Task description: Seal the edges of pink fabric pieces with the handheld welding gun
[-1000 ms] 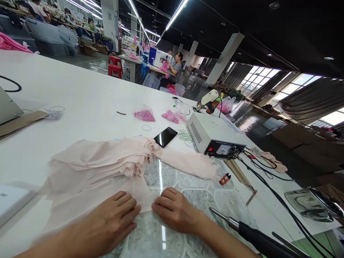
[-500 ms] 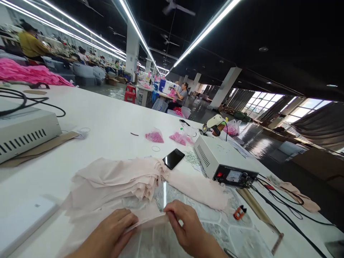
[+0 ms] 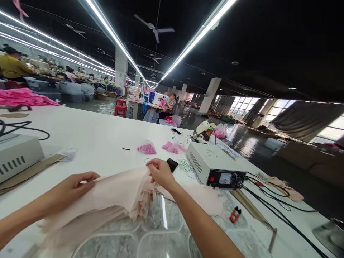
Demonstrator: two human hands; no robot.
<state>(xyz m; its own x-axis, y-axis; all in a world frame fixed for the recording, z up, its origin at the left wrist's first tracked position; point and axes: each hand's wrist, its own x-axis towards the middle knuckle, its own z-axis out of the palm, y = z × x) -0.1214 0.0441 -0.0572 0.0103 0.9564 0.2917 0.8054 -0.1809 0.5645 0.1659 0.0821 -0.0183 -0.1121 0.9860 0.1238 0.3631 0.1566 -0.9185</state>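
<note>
Between my two hands a pale pink fabric piece (image 3: 118, 184) is stretched, lifted at its upper edge over a pile of similar pieces. My left hand (image 3: 71, 188) pinches its left end, thumb and fingers closed. At the right corner, my right hand (image 3: 161, 172) grips the cloth between thumb and fingertips. Behind that hand lies a black phone (image 3: 172, 165), partly covered. Another pale pink fabric stack (image 3: 201, 197) rests to the right, beneath my forearm's far side. Under the work lies a clear mat with a grey stone pattern (image 3: 161, 243).
A grey box with a meter (image 3: 215, 165) stands right, its black cables trailing. Orange thread snips (image 3: 235, 214) lie on the mat. Bags of pink bits (image 3: 146, 147) sit farther back. Another grey box (image 3: 18, 154) is at left. People work at distant machines.
Both hands have moved up and apart from the front of the mat to the pile, and now hold a fabric piece spread between them. The view has shifted to the right.
</note>
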